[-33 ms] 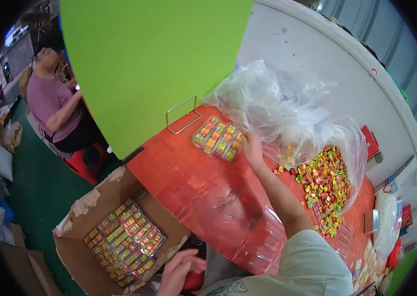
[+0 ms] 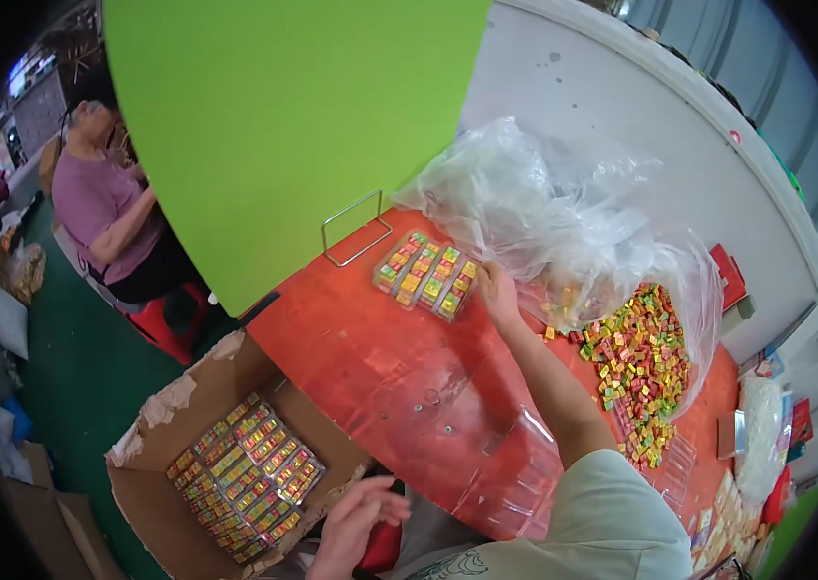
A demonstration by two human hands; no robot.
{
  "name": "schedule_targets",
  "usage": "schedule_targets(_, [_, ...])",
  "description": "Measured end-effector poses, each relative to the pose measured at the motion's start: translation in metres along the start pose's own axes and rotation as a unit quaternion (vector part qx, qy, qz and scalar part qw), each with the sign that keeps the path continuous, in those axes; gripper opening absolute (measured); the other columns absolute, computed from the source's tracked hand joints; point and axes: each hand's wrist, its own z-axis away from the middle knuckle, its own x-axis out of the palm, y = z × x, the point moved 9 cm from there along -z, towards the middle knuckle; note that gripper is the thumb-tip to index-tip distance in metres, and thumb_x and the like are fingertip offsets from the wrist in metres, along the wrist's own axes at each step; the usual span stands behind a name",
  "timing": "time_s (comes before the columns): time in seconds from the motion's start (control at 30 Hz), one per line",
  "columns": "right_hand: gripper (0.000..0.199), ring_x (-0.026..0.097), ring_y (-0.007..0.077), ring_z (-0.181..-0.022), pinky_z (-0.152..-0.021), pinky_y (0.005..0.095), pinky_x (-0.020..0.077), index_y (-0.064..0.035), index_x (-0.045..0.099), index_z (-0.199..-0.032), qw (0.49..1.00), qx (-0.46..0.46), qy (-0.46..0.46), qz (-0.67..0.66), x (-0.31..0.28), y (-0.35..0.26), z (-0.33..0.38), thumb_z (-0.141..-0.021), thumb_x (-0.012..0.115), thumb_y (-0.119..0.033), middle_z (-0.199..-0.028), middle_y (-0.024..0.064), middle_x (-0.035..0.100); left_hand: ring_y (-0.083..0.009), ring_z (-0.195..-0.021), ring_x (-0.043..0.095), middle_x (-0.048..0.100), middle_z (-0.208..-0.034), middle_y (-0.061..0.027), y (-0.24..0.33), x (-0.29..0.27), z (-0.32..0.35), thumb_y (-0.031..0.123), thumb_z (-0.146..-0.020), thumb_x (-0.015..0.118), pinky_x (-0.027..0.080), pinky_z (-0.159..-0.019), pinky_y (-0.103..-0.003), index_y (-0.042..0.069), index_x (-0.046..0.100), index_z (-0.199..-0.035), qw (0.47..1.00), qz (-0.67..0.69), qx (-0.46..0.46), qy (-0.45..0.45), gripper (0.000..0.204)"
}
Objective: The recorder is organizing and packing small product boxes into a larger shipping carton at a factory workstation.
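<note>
My right hand reaches far across the red table, its fingers closed on the right edge of a clear tray filled with rows of colourful wrapped candies. My left hand hovers low by the near corner of a cardboard box, fingers spread and holding nothing. Inside the box lie several filled candy trays. A loose pile of candies spills from a big clear plastic bag to the right of my right arm.
Empty clear trays lie on the table under my right forearm. A wire stand sits beside a tall green panel. A person in a purple shirt sits at the left. Packets and boxes crowd the right edge.
</note>
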Motion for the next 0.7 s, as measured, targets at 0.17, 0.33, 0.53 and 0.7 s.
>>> schedule_targets(0.17, [0.039,0.061,0.0409,-0.093,-0.080,0.0454,0.0476,-0.0034,0.065,-0.098,0.997,0.072,-0.024,0.026,0.017,0.069,-0.037,-0.088,0.047,-0.037,-0.096,0.0253,0.064,-0.0278,-0.094,0.063,0.062,-0.108,-0.0193,-0.013,0.041,-0.097,0.023,-0.095,0.049,0.049,-0.079,-0.036,-0.001,0.044,-0.127,0.998,0.014,-0.050,-0.026,0.040])
schedule_targets(0.33, [0.043,0.060,0.0408,-0.098,-0.083,0.0487,0.0471,-0.0065,0.066,-0.099,0.984,0.088,-0.084,0.130,0.036,0.049,-0.045,-0.087,0.046,-0.043,-0.104,0.0205,0.064,-0.0215,-0.093,0.060,0.055,-0.114,-0.0138,-0.025,0.047,-0.162,0.017,-0.093,0.052,0.050,-0.075,-0.033,0.003,0.043,-0.129,0.997,0.014,-0.066,0.041,0.039])
schedule_targets(0.53, [0.034,0.057,0.0355,-0.097,-0.078,0.0542,0.0442,-0.0103,0.064,-0.092,0.977,-0.064,-0.057,0.197,0.035,0.037,-0.009,-0.090,0.046,-0.038,-0.099,0.0124,0.058,-0.0180,-0.091,0.058,0.052,-0.117,-0.0104,-0.003,0.028,-0.151,0.013,-0.091,0.053,0.049,-0.074,-0.030,0.002,0.044,-0.128,0.978,-0.089,0.081,0.169,0.040])
schedule_targets(0.7, [0.021,0.052,0.0272,-0.091,-0.071,0.0448,0.0394,-0.0121,0.063,-0.092,0.954,-0.143,-0.080,0.250,0.029,0.000,0.049,-0.089,0.049,-0.028,-0.093,0.0067,0.058,-0.0162,-0.110,0.043,0.041,-0.129,-0.0091,0.010,-0.013,-0.061,0.002,-0.086,0.052,0.035,-0.096,-0.029,0.003,0.040,-0.135,0.892,-0.219,0.205,0.339,0.051])
